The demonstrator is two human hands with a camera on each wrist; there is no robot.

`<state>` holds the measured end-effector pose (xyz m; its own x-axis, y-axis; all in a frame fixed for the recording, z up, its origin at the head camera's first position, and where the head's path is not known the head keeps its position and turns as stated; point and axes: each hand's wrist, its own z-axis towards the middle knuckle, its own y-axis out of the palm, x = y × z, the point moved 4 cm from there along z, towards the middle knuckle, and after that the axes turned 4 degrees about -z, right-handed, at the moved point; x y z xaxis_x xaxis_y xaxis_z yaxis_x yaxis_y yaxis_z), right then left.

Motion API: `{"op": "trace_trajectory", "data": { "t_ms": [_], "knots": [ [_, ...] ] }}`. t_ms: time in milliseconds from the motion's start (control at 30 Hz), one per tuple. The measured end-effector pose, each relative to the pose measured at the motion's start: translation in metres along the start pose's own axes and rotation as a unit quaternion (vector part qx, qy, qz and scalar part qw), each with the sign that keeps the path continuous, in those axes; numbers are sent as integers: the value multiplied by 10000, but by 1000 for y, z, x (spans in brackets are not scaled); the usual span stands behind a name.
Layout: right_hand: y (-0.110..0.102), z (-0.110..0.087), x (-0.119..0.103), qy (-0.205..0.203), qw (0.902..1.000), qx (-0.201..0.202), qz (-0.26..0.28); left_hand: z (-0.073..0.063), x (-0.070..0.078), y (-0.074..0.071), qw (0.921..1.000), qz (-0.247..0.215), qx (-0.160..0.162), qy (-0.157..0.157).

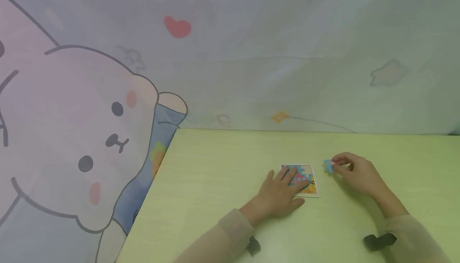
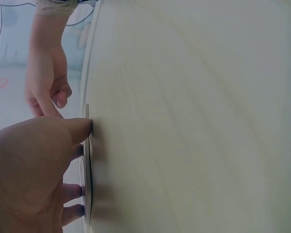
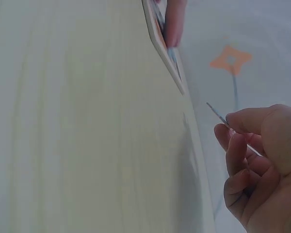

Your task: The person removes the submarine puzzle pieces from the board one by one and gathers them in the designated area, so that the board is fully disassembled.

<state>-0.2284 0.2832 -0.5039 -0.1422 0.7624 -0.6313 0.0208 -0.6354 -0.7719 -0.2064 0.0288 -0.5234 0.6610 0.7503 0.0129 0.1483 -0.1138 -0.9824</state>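
I see the right hand point(image 1: 359, 174) pinching a blue puzzle piece point(image 1: 328, 167) in a narrow grip, lower right of the frame. Left of that piece, the puzzle board point(image 1: 307, 170) lies on the green surface point(image 1: 215, 191). The left hand point(image 1: 277, 196) rests on it, spread wide.

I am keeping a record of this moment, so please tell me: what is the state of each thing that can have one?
Puzzle board: lying on the table, partly filled, upper right part bare.
Puzzle piece: pinched, raised, outside the board.
Left hand: fingers spread over the board.
Right hand: pinching the piece.
Backdrop cloth: hanging, lightly creased.
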Motion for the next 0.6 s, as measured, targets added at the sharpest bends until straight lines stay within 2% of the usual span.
{"op": "trace_trajectory", "data": {
  "t_ms": [200,467,600],
  "knots": [
    [-16,-10,28,88,9998,113,-115,0,-2,0,9999,81,38,52],
    [-31,-22,66,456,9985,-13,-305,-2,-4,0,9998,-40,152,144],
    [-38,-27,77,529,9979,-66,-380,-2,-4,1,9997,-57,162,166]
  ]
}}
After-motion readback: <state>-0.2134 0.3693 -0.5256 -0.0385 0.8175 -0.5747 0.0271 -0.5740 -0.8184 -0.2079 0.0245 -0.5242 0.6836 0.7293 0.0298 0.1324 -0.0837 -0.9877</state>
